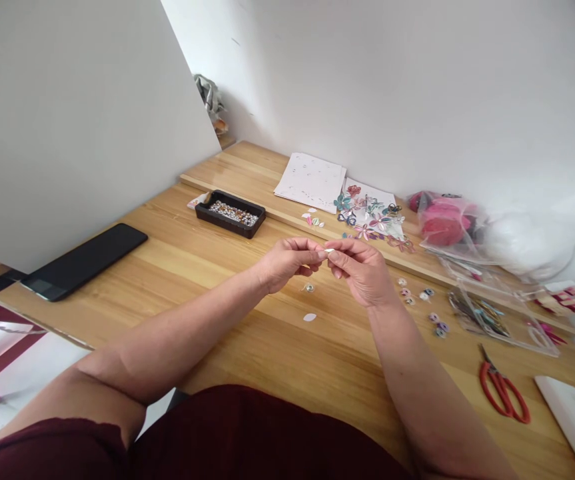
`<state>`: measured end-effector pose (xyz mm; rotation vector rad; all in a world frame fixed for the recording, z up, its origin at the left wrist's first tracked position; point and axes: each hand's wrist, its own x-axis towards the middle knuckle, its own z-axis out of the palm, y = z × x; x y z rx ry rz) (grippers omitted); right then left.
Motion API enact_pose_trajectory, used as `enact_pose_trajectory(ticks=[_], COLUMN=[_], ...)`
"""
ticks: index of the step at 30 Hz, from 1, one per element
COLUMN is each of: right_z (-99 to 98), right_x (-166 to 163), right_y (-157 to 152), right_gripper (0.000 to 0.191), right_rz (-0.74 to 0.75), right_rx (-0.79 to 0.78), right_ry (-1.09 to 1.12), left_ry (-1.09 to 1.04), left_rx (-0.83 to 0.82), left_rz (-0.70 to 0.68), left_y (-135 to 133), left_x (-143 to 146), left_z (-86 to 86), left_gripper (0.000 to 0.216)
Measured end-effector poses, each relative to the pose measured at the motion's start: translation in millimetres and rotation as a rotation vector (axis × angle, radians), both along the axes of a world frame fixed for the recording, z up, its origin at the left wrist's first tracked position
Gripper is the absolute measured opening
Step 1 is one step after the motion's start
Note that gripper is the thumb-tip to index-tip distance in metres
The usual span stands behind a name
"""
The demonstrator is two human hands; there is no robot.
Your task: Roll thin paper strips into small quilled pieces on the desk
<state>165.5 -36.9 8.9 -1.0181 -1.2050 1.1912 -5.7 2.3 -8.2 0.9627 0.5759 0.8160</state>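
My left hand [287, 262] and my right hand [362, 269] meet above the wooden table [247, 347], fingertips pinched together on a tiny white piece [328, 251] held between them. Just below the hands a small round bead-like piece [309, 287] and a white oval paper bit [310, 317] lie on the table. Several small round decorated pieces [420, 297] lie to the right of my right hand.
A black tray of beads [230, 213] sits back left, a dark phone [84, 260] further left. White sheets [311, 180] and colourful paper flowers [370, 217] lie behind. Plastic bags [447, 223], a clear box [497, 313] and red scissors [502, 390] are right.
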Motion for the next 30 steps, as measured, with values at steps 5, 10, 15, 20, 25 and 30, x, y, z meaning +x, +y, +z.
enact_pose_trajectory(ticks=[5,10,15,20,25,30], right_z=[-1.6,-1.7,-2.2,-5.3,-5.0,-6.3], right_x=[-0.3,-1.9,-2.4,-0.9,0.6,0.1], right_y=[0.9,0.9,0.4,0.3,-0.5,0.2], right_gripper=[0.02,0.019,0.018,0.015,0.015,0.016], right_rz=[-0.004,-0.023,-0.016,-0.029,-0.043,-0.026], right_rx=[0.006,0.037,0.06,0.108,0.131,0.138], right_ry=[0.046,0.061,0.05,0.006,-0.075,-0.065], left_ry=[-0.042,-0.06,-0.063,-0.076,-0.088,-0.088], left_rx=[-0.045,-0.065,-0.067,-0.083,-0.136,-0.16], left_rz=[-0.014,-0.04,-0.034,-0.057,-0.01,0.033], left_y=[-0.9,-1.7,-2.3,-1.9,-5.2,-8.8], left_x=[0.1,0.1,0.2,0.7,3.9,7.5], left_z=[0.5,1.7,2.5,1.8,0.8,0.8], left_gripper=[0.034,0.035,0.035,0.033,0.024,0.013])
